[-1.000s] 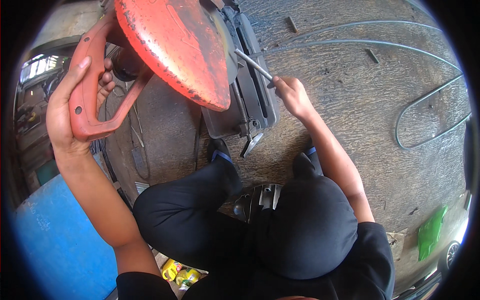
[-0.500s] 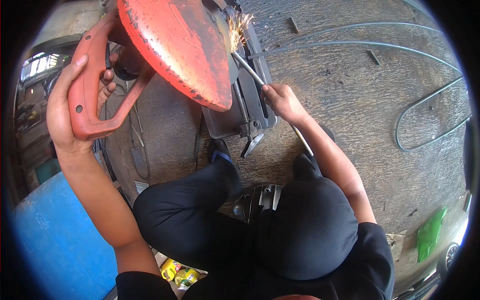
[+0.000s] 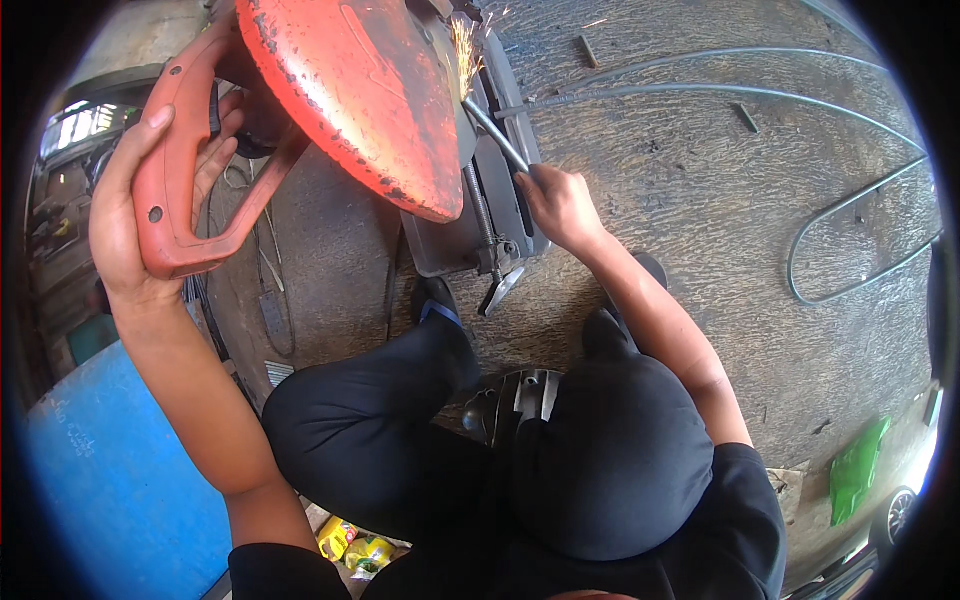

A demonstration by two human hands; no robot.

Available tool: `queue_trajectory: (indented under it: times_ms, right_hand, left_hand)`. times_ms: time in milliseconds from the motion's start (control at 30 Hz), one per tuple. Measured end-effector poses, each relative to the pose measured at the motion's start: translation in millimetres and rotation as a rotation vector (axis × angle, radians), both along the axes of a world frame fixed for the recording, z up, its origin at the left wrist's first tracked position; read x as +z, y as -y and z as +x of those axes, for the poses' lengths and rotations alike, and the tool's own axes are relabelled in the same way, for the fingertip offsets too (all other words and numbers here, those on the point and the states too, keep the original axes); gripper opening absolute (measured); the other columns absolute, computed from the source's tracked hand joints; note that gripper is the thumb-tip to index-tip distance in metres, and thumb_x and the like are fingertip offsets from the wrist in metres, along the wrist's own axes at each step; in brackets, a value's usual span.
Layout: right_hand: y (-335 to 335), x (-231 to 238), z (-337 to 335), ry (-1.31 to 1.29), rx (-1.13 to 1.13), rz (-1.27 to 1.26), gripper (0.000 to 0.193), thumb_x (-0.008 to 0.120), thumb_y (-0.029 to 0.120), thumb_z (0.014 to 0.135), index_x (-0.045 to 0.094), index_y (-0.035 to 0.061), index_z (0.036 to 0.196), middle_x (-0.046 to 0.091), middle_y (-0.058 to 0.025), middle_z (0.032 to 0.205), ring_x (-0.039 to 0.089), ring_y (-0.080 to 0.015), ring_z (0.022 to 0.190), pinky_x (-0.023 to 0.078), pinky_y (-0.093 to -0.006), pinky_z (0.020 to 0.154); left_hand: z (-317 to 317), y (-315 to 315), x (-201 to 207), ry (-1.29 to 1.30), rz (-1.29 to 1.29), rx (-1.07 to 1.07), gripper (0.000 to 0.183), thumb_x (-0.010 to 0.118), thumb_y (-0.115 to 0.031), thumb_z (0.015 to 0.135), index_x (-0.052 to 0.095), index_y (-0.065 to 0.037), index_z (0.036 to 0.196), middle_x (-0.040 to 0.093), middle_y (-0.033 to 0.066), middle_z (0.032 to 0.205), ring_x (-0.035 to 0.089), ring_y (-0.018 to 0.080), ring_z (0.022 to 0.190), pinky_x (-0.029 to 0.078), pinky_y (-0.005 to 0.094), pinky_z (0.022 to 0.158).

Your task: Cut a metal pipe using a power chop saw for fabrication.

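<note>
My left hand is wrapped round the red handle of a chop saw, thumb on the outer side and fingers reaching through the grip opening. The saw's worn red blade guard hides most of the disc. Thin sparks fly where the far end of a grey metal rod meets the disc's edge. That rod slants back from the saw, and my right hand grips it just right of the grey saw base. A threaded clamp screw runs along the base.
Long bent metal rods lie on the worn floor to the right, with short offcuts near them. A blue panel stands at lower left. My feet are close to the saw base. A green bag lies at far right.
The spark spray has thinned. My left fingers have straightened somewhat inside the grip opening. My right hand has shifted slightly left, and the rod's near end no longer shows beyond it.
</note>
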State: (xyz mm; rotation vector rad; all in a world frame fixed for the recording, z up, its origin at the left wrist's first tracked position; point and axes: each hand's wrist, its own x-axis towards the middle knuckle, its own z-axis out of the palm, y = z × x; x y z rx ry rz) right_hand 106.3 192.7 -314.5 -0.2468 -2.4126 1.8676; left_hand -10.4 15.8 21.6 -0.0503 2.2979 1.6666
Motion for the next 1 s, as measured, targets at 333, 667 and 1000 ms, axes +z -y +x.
queue_trajectory:
  times_ms: [333, 667, 1000]
  right_hand:
    - [-2, -10, 2, -0.207, -0.086, 0.126, 0.019, 0.059, 0.015, 0.087, 0.058, -0.0007, 0.076, 0.055, -0.0232, 0.064, 0.060, -0.0403, 0.066, 0.046, -0.0424, 0.058]
    - [-19, -11, 2, 0.329, 0.126, -0.859, 0.035, 0.040, 0.019, 0.092, 0.065, -0.0059, 0.087, 0.046, 0.0007, 0.055, 0.040, -0.0073, 0.047, 0.034, -0.0248, 0.044]
    - [-3, -12, 3, 0.106, 0.102, -0.296, 0.026, 0.050, 0.019, 0.092, 0.061, -0.0031, 0.087, 0.052, -0.0116, 0.056, 0.051, -0.0203, 0.049, 0.042, -0.0345, 0.051]
  left_hand:
    - [-8, 9, -4, 0.033, -0.004, -0.058, 0.049, 0.057, -0.015, 0.088, 0.044, 0.013, 0.125, 0.060, 0.0226, 0.110, 0.062, 0.0251, 0.096, 0.051, 0.0333, 0.086]
    - [-5, 10, -7, 0.060, 0.061, 0.016, 0.048, 0.057, -0.013, 0.087, 0.043, 0.013, 0.126, 0.058, 0.0241, 0.111, 0.060, 0.0272, 0.099, 0.048, 0.0363, 0.092]
    - [-8, 12, -7, 0.092, 0.120, -0.016, 0.049, 0.055, -0.012, 0.087, 0.042, 0.014, 0.126, 0.057, 0.0259, 0.114, 0.060, 0.0298, 0.102, 0.048, 0.0383, 0.094]
